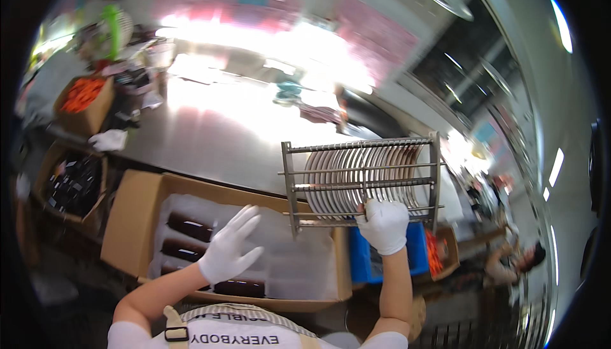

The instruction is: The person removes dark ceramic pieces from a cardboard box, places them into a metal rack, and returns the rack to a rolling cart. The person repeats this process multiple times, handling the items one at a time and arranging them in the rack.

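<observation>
My right hand [383,226], in a white glove, is closed on a lower bar of a metal rack [329,187]. Many thin round discs [363,177] stand side by side inside the rack. My left hand [231,246], also gloved in white, holds nothing, its fingers and thumb apart, above an open cardboard box [131,225]. Several dark brown, glossy curved pieces [184,249] lie in that box among translucent white lining sheets [298,258].
A metal worktable [210,134] stretches beyond the box. Boxes of orange pieces [83,95] and black pieces [74,184] stand at left. A blue bin [360,258] is below the rack, beside an orange-filled box [448,253]. A co-worker [510,263] is at far right.
</observation>
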A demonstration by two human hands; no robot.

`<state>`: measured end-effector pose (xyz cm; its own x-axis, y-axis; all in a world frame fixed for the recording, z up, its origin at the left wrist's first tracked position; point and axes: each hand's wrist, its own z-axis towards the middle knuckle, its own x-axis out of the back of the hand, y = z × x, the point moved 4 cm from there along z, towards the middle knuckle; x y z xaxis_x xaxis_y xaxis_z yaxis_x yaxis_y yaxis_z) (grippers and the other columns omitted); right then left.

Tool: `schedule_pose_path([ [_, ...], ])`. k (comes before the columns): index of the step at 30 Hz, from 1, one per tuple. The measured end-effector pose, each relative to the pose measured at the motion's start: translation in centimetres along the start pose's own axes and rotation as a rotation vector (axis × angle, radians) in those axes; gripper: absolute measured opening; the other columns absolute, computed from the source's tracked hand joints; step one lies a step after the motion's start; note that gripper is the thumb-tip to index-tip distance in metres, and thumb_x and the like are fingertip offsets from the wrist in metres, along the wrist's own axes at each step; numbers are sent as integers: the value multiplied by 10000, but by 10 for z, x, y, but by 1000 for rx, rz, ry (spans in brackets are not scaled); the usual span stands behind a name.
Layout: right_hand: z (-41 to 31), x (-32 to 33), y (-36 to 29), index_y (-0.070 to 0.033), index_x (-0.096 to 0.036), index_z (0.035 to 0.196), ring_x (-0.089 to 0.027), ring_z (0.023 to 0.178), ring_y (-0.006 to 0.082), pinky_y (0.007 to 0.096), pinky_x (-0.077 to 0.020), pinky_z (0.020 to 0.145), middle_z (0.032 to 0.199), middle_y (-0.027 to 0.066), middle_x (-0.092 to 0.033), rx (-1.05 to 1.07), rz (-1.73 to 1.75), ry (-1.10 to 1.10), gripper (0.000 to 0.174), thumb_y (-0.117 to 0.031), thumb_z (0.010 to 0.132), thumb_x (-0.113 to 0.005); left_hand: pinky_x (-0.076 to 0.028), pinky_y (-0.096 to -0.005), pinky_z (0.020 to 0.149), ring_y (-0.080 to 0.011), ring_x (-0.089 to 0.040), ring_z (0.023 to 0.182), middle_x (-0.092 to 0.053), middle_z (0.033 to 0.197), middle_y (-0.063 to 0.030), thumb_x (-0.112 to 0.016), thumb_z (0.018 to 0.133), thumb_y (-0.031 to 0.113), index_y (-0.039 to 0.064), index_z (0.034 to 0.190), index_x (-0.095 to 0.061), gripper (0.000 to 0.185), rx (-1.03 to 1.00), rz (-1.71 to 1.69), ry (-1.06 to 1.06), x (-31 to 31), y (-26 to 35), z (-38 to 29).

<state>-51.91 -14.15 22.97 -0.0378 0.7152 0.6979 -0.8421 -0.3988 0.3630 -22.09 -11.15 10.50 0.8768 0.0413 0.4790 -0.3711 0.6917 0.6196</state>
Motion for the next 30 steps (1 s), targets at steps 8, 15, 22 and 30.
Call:
schedule_pose_path([
  [8, 128, -37, -99, -149, -447, 697, -470, 522, 185, 361, -368, 518, 569, -8, -391, 516, 77, 35, 227, -123, 786, -654, -431, -461, 1024, -402, -530, 1160, -522, 1267, -245, -848, 675, 453, -72, 1391, -381, 1004, 89, 482, 210, 59, -33, 57],
  [15, 243, -68, -264, -140, -481, 719, -541, 554, 153, 316, -422, 560, 585, -16, -491, 857, 29, 74, 143, -120, 792, -602, -447, -455, 873, -353, -554, 966, -542, 1085, -191, -904, 555, 504, -62, 1451, -273, 1234, 391, 626, 529, 162, -147, -1],
  [22, 315, -138, -364, -127, -553, 753, -602, 543, 174, 320, -447, 560, 574, -1, -585, 1034, -94, 100, 78, -141, 798, -615, -454, -442, 937, -356, -558, 1006, -537, 1088, -198, -906, 554, 574, -76, 1453, -249, 1289, 492, 532, 766, 218, -244, -21],
  [30, 318, -226, -403, -117, -565, 764, -668, 604, 177, 322, -515, 607, 619, 20, -631, 967, -69, -164, 76, -132, 818, -617, -445, -438, 1020, -384, -544, 1106, -525, 1175, -241, -910, 589, 448, -82, 1446, -271, 1193, 714, 444, 650, 195, -317, -52],
])
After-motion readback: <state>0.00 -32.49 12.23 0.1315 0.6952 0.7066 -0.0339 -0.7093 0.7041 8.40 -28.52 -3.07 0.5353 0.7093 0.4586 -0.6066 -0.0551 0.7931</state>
